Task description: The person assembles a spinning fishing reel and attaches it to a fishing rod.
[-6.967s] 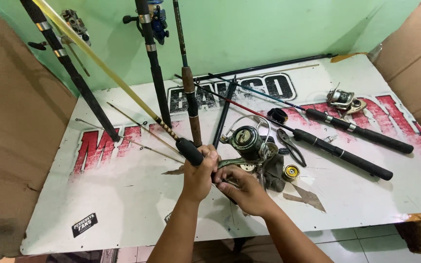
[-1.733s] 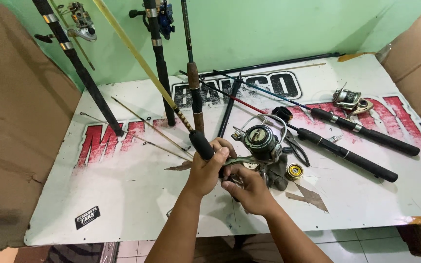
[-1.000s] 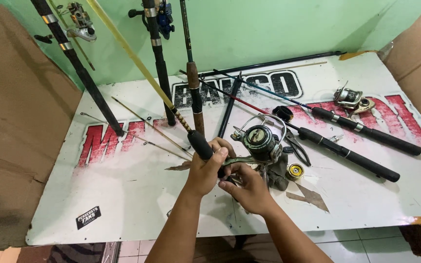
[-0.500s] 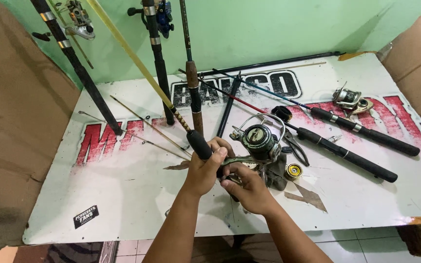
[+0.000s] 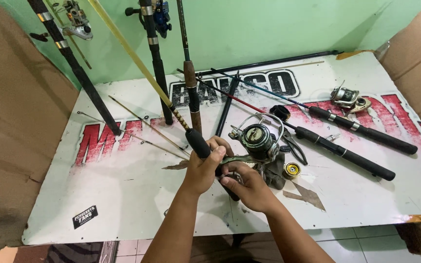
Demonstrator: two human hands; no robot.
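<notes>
Hands meet over the middle of the white printed board (image 5: 123, 195) that serves as the table. The left hand (image 5: 203, 168) is wrapped firmly around the black foam grip of the yellow fishing rod (image 5: 137, 68), which rises slantwise up and to the left, out of the top of the view. The right hand (image 5: 249, 187) sits just below and to the right of it, with the fingers pinched around the lower part of the handle, at the place where the foot of the grey metal spinning reel (image 5: 258, 141) lies against the rod. The reel stands above the rod, its wire bail up and its spool face turned to the camera.

To my judgement, the step in hand is the seating or fastening of the reel on the rod handle; whether the foot is already locked, the pictures do not show. The next move seems to need a steady left grip while the right fingers work at the seat, and the reel foot must stay straight along the handle.

Near the right hand lie a small gold round spool part (image 5: 292, 170) and two black rod handles (image 5: 347, 156); a second small silver reel (image 5: 349, 98) lies well apart, at the far right.
</notes>
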